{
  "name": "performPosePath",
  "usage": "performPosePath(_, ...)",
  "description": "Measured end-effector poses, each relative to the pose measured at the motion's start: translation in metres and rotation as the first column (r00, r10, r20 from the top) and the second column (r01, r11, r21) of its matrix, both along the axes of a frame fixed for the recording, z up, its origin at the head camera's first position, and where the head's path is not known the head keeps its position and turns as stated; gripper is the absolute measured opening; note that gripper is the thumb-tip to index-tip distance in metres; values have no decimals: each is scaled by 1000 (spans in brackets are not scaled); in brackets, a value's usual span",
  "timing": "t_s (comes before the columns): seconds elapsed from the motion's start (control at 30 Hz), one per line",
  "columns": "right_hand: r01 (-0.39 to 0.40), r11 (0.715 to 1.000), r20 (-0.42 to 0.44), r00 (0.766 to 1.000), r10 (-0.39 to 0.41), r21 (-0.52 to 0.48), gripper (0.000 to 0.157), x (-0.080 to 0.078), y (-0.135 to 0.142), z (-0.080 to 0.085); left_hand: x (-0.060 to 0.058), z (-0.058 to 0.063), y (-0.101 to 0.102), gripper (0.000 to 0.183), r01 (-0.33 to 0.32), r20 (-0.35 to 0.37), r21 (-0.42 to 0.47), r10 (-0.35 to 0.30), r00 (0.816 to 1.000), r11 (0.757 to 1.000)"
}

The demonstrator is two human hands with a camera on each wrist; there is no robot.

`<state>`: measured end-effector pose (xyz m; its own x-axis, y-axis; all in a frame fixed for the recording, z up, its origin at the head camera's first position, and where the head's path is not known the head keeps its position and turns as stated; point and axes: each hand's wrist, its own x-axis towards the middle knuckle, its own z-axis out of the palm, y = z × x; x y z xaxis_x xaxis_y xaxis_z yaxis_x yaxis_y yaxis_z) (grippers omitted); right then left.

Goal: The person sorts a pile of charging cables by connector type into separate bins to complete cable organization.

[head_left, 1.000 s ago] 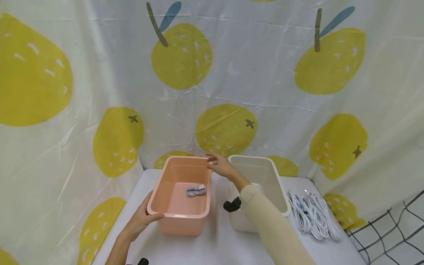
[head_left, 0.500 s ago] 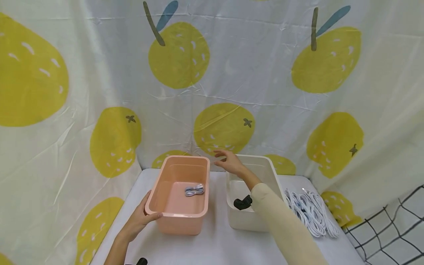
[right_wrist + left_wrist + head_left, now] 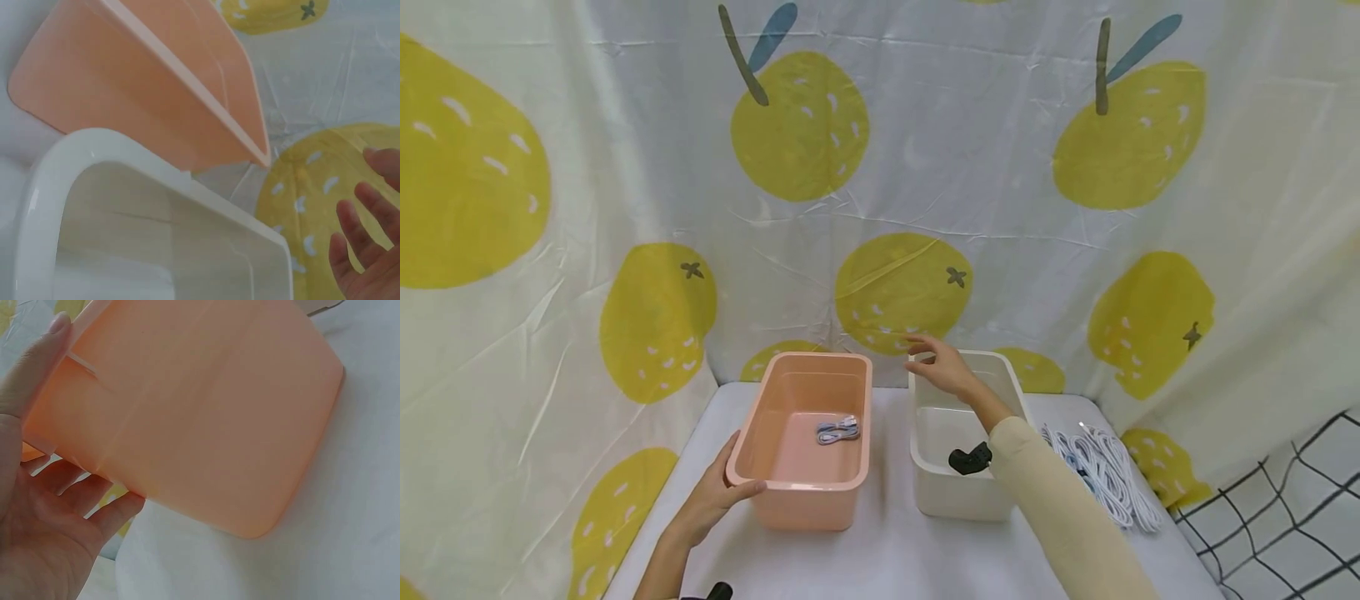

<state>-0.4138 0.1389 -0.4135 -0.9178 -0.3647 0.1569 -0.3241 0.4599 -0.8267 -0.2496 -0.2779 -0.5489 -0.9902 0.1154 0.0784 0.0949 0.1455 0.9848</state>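
Observation:
My left hand (image 3: pixel 711 496) grips the near left corner of a peach plastic bin (image 3: pixel 805 508), its thumb at the near rim and its fingers around the left side. In the left wrist view the fingers (image 3: pixel 119 512) bend against the bin's wall. Inside this bin lies a small bundled white-grey cable (image 3: pixel 838 430). Over the far left part of a white bin (image 3: pixel 962 500) hovers my right hand (image 3: pixel 946 367), holding nothing. Its loosely bent, spread fingers (image 3: pixel 355 228) show in the right wrist view beyond the white rim.
Several coiled white cables (image 3: pixel 1112 475) lie to the right of the white bin, partly behind the right sleeve (image 3: pixel 1060 508). A lemon-print curtain (image 3: pixel 985 167) hangs behind the white-covered table (image 3: pixel 895 554). A black wire grid (image 3: pixel 1285 508) stands at the right edge.
My right hand has moved right, from beside the peach bin's far right rim to over the white bin. The left hand keeps its grip on the peach bin's corner.

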Motion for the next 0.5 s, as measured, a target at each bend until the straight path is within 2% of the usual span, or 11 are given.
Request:
performPosePath(0.23,1,1000,-16,1000,-1,-16,56,2,22,-1,0,-1,1,102,-9,-6,-13,9,1000,1000)
performPosePath(0.5,42,999,-21,999,-42,-17,57,6,44,0,1,-1,0,103,-2,-10,3,2,1000,1000)
